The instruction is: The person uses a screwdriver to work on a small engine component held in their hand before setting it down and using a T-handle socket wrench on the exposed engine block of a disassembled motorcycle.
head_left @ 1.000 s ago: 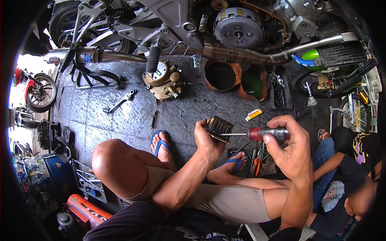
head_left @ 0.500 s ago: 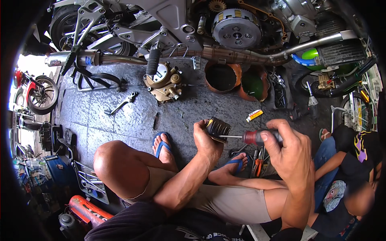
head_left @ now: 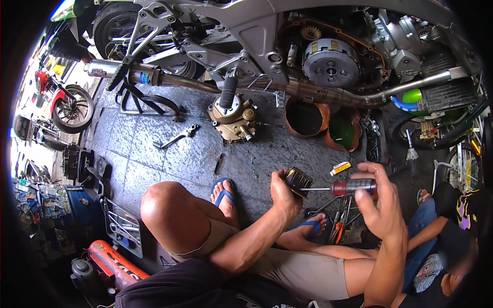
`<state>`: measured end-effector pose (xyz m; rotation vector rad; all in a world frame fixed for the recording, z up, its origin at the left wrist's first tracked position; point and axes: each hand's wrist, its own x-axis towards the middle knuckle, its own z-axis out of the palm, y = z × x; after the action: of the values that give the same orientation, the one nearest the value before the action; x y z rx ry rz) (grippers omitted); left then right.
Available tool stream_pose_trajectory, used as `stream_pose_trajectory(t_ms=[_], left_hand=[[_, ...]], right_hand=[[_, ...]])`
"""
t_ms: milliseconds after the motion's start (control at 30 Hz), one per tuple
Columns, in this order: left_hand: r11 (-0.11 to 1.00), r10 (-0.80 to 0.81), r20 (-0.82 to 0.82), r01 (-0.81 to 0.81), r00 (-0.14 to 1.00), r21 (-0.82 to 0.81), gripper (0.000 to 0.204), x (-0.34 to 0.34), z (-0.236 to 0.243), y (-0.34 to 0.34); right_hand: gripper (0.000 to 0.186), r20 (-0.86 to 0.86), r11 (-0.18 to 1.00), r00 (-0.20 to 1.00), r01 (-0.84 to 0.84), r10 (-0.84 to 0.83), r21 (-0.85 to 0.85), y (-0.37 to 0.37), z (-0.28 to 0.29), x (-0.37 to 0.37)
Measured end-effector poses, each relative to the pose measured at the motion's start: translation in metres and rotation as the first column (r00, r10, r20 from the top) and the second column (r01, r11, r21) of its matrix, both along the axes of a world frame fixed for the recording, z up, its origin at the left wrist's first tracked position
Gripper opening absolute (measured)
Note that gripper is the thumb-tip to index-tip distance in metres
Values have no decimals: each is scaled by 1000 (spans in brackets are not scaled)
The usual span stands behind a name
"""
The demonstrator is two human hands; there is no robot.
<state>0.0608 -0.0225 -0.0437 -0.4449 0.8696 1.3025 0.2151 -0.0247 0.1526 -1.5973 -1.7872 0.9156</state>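
I am looking down from the head camera. Nearest me, the bent left knee [head_left: 169, 210] sticks up to the left of the left arm. On the right, another person [head_left: 454, 233] sits close to the right arm, so that side is tight. Pliers [head_left: 337, 231] with orange handles lie by the right foot [head_left: 312, 226]. Past the left foot [head_left: 224, 199] there is a wide stretch of floor [head_left: 141, 146], up to a metal lever [head_left: 179, 137]. At the far edge are a gold engine cover [head_left: 233, 120], two rusty pots [head_left: 324, 119] and a big motorbike [head_left: 257, 43].

The floor is made of grey tiles, shiny, with dark marks. A small yellow and white box [head_left: 340, 168] lies on it, just past the right hand [head_left: 381, 203]. A long exhaust pipe [head_left: 298, 88] runs across the motorbike, under a round silver part [head_left: 331, 66]. Far off on the left is a red motorbike [head_left: 74, 109].

The left hand [head_left: 285, 195] is closed around a dark block [head_left: 299, 180], up in the air past the knees. The block is tilted and has ribs and a bit of yellow. The right hand's fingers curl loosely around the red and dark handle of a screwdriver [head_left: 354, 188]. Its thin shaft points left and its tip is at the block. I cannot tell if it is poking in.
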Motion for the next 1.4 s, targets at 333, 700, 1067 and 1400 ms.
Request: stream_pose_trajectory(t_ms=[333, 700, 1067, 1400], left_hand=[[1000, -15, 27, 16, 1000, -24, 26, 4, 3, 3], [999, -6, 49, 9, 999, -43, 26, 7, 6, 1], [999, 28, 115, -31, 993, 28, 24, 4, -10, 0], [999, 18, 67, -14, 998, -48, 25, -1, 3, 1]], right_hand=[[30, 218, 997, 974, -62, 68, -34, 5, -5, 18], [37, 372, 995, 926, -32, 64, -92, -1, -4, 21], [33, 189, 989, 973, -142, 131, 44, 2, 10, 11], [42, 264, 994, 959, -109, 103, 7, -2, 3, 11]])
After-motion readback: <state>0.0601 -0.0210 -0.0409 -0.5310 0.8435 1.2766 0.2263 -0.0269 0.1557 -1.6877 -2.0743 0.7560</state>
